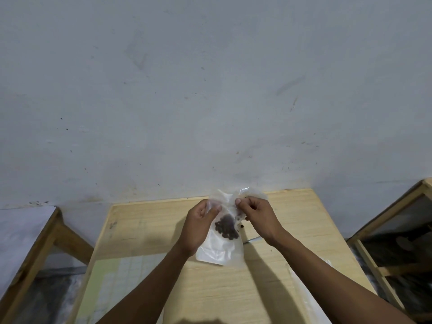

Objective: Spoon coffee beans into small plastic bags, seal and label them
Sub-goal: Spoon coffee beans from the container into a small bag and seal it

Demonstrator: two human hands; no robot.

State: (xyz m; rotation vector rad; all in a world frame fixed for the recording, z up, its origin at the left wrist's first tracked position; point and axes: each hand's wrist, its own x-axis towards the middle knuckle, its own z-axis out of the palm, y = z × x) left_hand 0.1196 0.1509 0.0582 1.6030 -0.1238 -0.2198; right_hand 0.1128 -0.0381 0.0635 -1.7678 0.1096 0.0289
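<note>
A small clear plastic bag (218, 250) hangs upright above the wooden table (145, 230), with a dark clump of coffee beans (226, 227) inside its middle. My left hand (198, 226) pinches the bag's top left edge. My right hand (256, 216) pinches the top right edge, thumb and fingers closed on the plastic. A single dark bean (242, 226) shows just right of the bag, under my right hand. No spoon or label can be made out.
The table stands against a grey-white wall (210, 90). Pale sheets of plastic (304, 288) lie on its right side near my right forearm. Wooden frames stand on both sides, one at the left (46, 232) and one at the right (397, 206).
</note>
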